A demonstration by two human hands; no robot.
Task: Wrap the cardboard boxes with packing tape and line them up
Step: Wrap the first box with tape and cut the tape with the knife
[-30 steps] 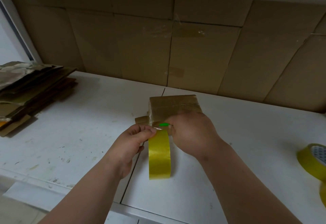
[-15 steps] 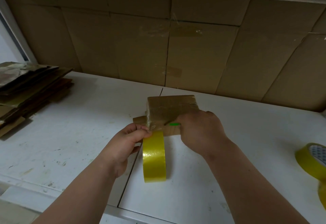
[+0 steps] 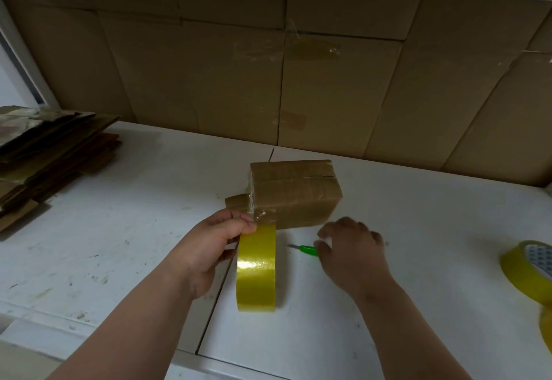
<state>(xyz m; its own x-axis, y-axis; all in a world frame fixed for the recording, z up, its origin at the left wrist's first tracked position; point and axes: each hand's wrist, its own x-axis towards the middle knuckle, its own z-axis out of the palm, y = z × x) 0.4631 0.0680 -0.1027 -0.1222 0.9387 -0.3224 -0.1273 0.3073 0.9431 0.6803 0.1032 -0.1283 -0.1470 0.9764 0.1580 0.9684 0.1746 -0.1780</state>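
Near the middle of the white table (image 3: pixel 113 230), toward its back edge, sits 1 small cardboard box (image 3: pixel 294 193) already glossy with clear tape; a short cardboard flap pokes out at its left side. Just in front of it the left hand (image 3: pixel 206 248) pinches the top of a yellow packing tape roll (image 3: pixel 257 269) standing on edge, thumb and fingers closed on the rim close to the box's front left corner, where crinkled tape shows. The right hand (image 3: pixel 351 248) hovers low over the table beside the roll, its fingers curled around the rear of a small green cutter (image 3: pixel 306 250) whose blade points left toward the roll. Whether a strip links roll and box cannot be told. Judging from this, the risk is the blade: sweeping it toward the left thumb could nick it, and a slack or already cut tape end could fold back and stick to itself. 2 more yellow rolls (image 3: pixel 528 272) lie at the table's right edge, flattened cardboard (image 3: pixel 44 152) at its left.
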